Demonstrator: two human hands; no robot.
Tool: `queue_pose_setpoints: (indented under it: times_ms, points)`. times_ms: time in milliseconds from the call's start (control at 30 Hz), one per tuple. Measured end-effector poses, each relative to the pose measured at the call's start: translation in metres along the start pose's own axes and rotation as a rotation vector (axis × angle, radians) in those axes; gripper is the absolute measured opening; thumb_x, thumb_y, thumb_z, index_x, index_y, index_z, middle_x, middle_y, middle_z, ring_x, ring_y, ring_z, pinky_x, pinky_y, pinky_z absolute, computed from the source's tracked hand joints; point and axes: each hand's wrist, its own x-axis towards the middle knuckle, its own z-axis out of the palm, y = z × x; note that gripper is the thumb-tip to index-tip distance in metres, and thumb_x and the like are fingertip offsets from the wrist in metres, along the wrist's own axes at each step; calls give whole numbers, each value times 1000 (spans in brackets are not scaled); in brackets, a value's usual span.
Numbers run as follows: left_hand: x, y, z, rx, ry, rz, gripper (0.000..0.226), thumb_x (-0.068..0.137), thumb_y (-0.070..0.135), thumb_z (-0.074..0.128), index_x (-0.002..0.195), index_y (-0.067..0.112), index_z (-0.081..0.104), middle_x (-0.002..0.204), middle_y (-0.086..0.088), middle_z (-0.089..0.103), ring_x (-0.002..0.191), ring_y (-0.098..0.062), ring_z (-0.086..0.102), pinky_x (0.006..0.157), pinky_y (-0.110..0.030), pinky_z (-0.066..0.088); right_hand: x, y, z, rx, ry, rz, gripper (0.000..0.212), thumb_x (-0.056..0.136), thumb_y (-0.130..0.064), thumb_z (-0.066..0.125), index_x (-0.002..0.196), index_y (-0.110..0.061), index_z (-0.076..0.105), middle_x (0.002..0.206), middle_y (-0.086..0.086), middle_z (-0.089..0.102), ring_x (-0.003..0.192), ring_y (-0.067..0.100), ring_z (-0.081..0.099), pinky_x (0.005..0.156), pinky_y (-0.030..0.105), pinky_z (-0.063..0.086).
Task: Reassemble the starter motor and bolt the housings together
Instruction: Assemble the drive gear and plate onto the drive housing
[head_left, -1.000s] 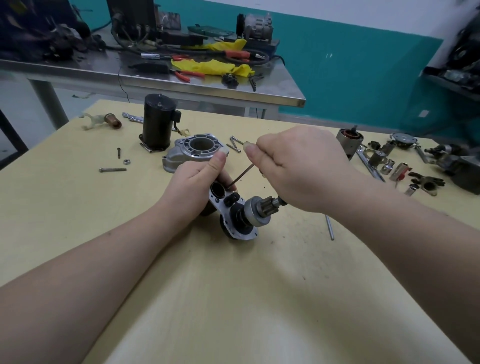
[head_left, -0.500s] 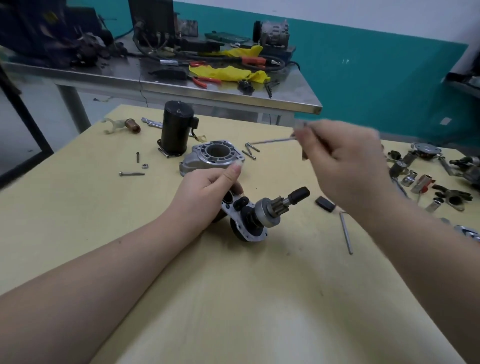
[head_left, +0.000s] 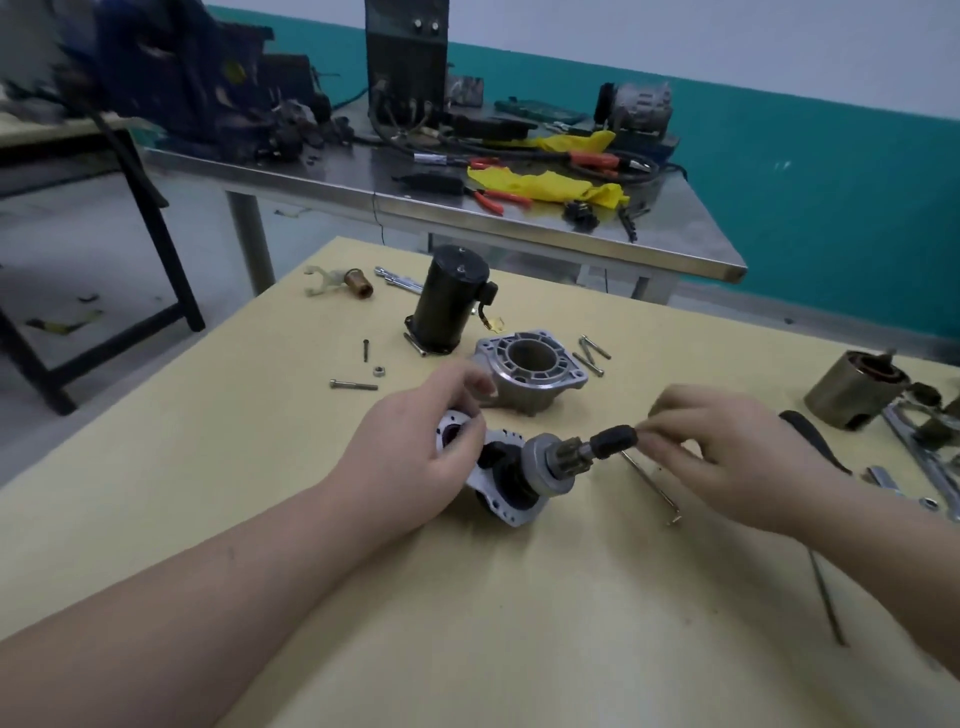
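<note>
My left hand grips the silver end plate of the drive assembly, holding it tilted on the yellow table. The pinion gear and its shaft point right, ending in a black cap. My right hand pinches the end of that cap with curled fingertips. Under the right hand a thin bent rod lies on the table. Behind the hands stand the aluminium nose housing and the black motor body.
Loose bolts, a nut and a small screw lie near the housings. A plastic fork with a brass bush lies far left. A cylindrical part, wrenches and a long rod are at right. A steel bench stands behind.
My right hand lowered from above the table, no longer holds the thin rod, and now pinches the black cap on the shaft. The left hand keeps its grip on the assembly.
</note>
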Motion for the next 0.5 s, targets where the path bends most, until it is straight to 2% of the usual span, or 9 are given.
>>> queue_pose_setpoints:
  times_ms: [67, 100, 167, 233, 267, 367, 400, 467, 500]
  points:
    - [-5, -2, -2, 103, -22, 124, 24, 106, 23, 53, 128, 25, 62, 104, 15, 69, 86, -11, 63, 77, -29, 47, 33, -13, -14, 126, 150, 5, 32, 99, -43, 56, 110, -25, 80, 95, -18, 66, 89, 1, 61, 77, 31, 53]
    - [-8, -3, -2, 173, -29, 200, 28, 106, 22, 51, 130, 17, 65, 108, 5, 70, 91, -15, 62, 80, -33, 47, 52, -22, -22, 166, 218, -10, 27, 101, -35, 59, 113, -23, 79, 95, -18, 68, 89, 0, 61, 77, 28, 51]
    - [-13, -6, -1, 328, -50, 369, 33, 105, 20, 50, 131, 7, 66, 112, -10, 69, 96, -27, 63, 85, -40, 51, 91, -43, -35, 203, 304, -55, 25, 104, -19, 59, 122, -23, 76, 103, -14, 70, 92, 3, 61, 81, 19, 48]
    - [-20, -8, 1, 421, -77, 495, 35, 101, 18, 51, 134, 9, 58, 113, -14, 67, 96, -35, 64, 87, -44, 56, 127, -69, -45, 226, 317, -119, 34, 104, -7, 54, 123, -24, 77, 115, -9, 69, 102, 7, 60, 85, 17, 48]
    - [-22, -10, 2, 437, -87, 523, 36, 100, 17, 52, 135, 11, 52, 114, -14, 67, 97, -37, 64, 88, -46, 57, 144, -83, -47, 237, 295, -155, 37, 103, -5, 52, 117, -25, 79, 119, -8, 67, 108, 10, 59, 89, 23, 51]
    - [-25, -15, 5, 460, -79, 530, 43, 97, 16, 55, 139, 13, 44, 117, -14, 67, 100, -36, 64, 90, -46, 56, 197, -131, -39, 230, 160, -255, 34, 102, -16, 49, 105, -32, 79, 119, -6, 65, 113, 18, 57, 94, 43, 55]
    - [-26, -16, 6, 453, -71, 524, 46, 95, 14, 57, 140, 13, 44, 117, -13, 66, 99, -36, 63, 89, -45, 56, 214, -147, -32, 191, 106, -267, 32, 104, -26, 47, 107, -31, 78, 117, -5, 66, 111, 19, 59, 92, 45, 55]
    - [-26, -19, 6, 414, -48, 516, 50, 91, 10, 62, 139, 13, 47, 115, -11, 64, 97, -34, 60, 87, -45, 54, 247, -174, -10, 37, -6, -263, 44, 105, -49, 41, 111, -25, 77, 112, -1, 70, 103, 22, 64, 88, 46, 57]
    - [-25, -21, 7, 389, -31, 520, 50, 90, 10, 65, 137, 13, 48, 112, -10, 63, 96, -33, 59, 86, -45, 53, 265, -183, 3, -49, -54, -252, 47, 106, -52, 40, 113, -21, 75, 111, 1, 71, 101, 23, 65, 86, 47, 58]
